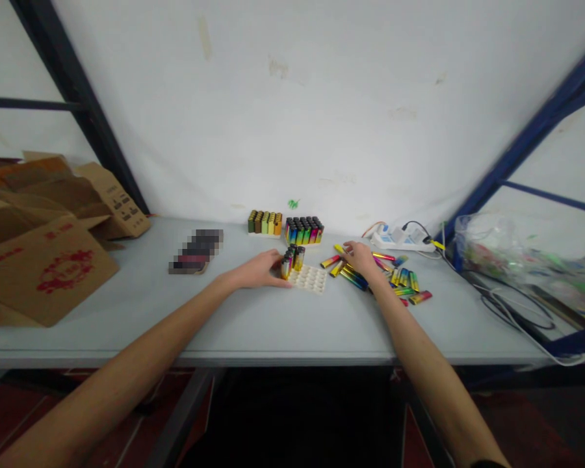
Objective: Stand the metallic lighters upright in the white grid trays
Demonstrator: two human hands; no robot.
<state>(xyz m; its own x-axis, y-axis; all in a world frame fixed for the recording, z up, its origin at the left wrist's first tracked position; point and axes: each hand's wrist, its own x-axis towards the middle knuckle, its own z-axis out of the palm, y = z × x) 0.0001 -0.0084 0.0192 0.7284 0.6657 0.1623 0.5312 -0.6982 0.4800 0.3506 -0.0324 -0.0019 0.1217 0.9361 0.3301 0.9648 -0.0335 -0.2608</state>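
My left hand point(260, 269) curls around the left end of a white tray point(312, 279) with rows of round holes, its thumb along the front edge. Several shiny lighters point(298, 258) with black tops stand upright at that end, beside my fingers. To the right, my right hand point(361, 258) is over a pile of loose, metallic-coloured lighters point(353, 278) lying on their sides. Its fingertips are closed on a yellow lighter point(340, 249) at the pile's back left edge. The palm and wrist hide part of the pile.
Two filled blocks of upright lighters, one greenish-yellow point(264, 223) and one multicoloured point(304, 231), stand by the wall. A power strip point(402, 241) with cables is at back right, near plastic bags point(507, 244). Cardboard boxes point(53, 266) and a pixelated item point(197, 251) are left.
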